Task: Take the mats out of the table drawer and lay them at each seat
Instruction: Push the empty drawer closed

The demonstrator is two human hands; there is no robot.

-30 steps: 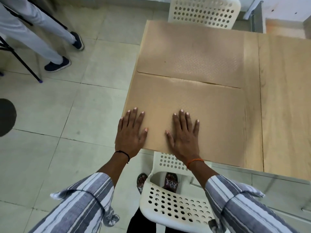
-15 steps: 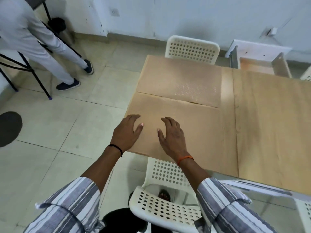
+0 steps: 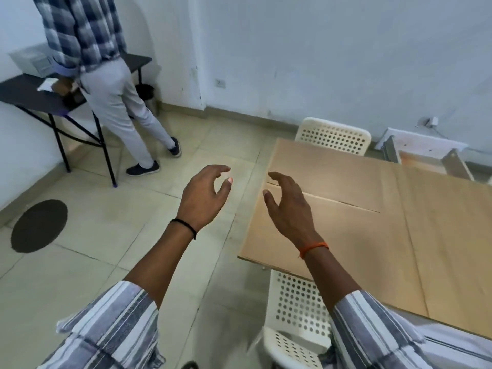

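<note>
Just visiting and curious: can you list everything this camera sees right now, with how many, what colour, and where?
Mats: two, tan, side by side on the table's near-left end.
Table: one, light wood, right.
Chairs: two, white, perforated, one at the far end, one at the near edge.
Open drawer: one, white-fronted, behind the table by the wall.
Side table: one, black, far left.
Another person: one, checked shirt, grey trousers, standing at the side table.
Round patch: one, dark, on the floor at left.
Left hand: empty, over the floor.
Right hand: empty, over the mats.
</note>
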